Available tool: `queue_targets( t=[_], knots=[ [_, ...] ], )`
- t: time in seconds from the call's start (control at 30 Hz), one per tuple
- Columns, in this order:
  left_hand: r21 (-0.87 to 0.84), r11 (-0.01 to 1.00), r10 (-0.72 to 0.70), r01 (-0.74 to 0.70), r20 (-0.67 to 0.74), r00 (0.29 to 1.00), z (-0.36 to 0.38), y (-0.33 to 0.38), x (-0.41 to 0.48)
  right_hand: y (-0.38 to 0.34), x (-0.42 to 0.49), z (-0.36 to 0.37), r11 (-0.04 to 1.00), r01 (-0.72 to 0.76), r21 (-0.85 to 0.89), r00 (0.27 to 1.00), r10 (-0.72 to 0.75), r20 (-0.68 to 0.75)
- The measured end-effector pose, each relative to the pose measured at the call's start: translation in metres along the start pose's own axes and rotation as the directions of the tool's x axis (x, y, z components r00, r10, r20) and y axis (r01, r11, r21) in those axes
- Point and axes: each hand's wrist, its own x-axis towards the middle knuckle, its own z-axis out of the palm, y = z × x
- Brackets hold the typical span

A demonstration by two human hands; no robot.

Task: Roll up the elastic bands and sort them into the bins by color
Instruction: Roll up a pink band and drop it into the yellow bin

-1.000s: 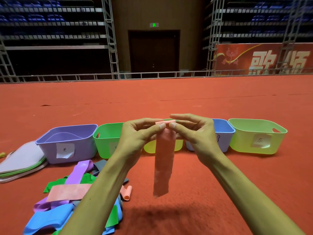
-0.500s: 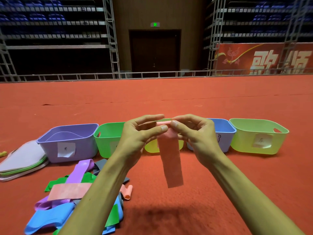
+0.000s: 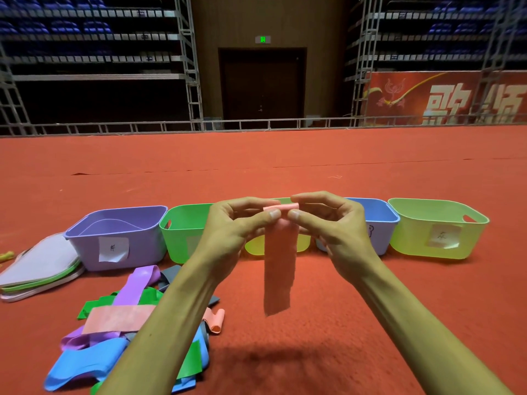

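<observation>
Loose bands (image 3: 122, 337): multicoloured heap on the floor, far left, unrolled. Left hand (image 3: 228, 232): thumb and fingers pinch the roll's left end. Pink band (image 3: 279, 266): held mid-air before the bins, top turns rolled, long tail hanging. Right hand (image 3: 333, 226): pinches the roll's right end. Bins (image 3: 413, 240): row behind, no rolls visible inside; task judged early

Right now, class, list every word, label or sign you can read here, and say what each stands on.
"歌颂", partly cut off: red banner.
"灰", probably, handwritten: paper label on lime bin.
Too small to read: handwritten label on purple bin.
Partly hidden by right hand: mark on blue bin.
Too blurred: green sign above door.
</observation>
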Motion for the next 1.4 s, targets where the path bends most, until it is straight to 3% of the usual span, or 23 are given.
queue_targets(
  t=[0.2,0.5,0.73,1.03,1.4],
  knots=[
    [0.039,0.999,0.018,-0.018,-0.001,1.0,0.0,-0.002,-0.002,0.0,-0.005,0.002,0.999,-0.035,0.027,0.999,0.034,0.022],
    [0.038,0.998,-0.048,0.048,0.014,0.999,0.005,0.006,-0.006,-0.001,-0.005,0.001,0.999,0.042,0.031,0.998,-0.041,-0.039],
    [0.04,0.999,-0.032,0.032,-0.012,0.999,0.008,0.008,-0.005,-0.005,-0.004,0.0,0.997,0.07,0.041,0.998,-0.07,-0.006],
    [0.049,0.999,0.025,-0.023,-0.029,0.999,0.009,0.005,-0.006,-0.009,-0.005,-0.004,0.994,-0.069,0.086,0.997,0.064,0.053],
    [0.034,0.999,-0.022,0.023,-0.024,0.999,0.014,0.009,-0.008,-0.01,-0.005,-0.004,0.998,-0.002,0.063,1.0,0.001,0.016]
  ],
)
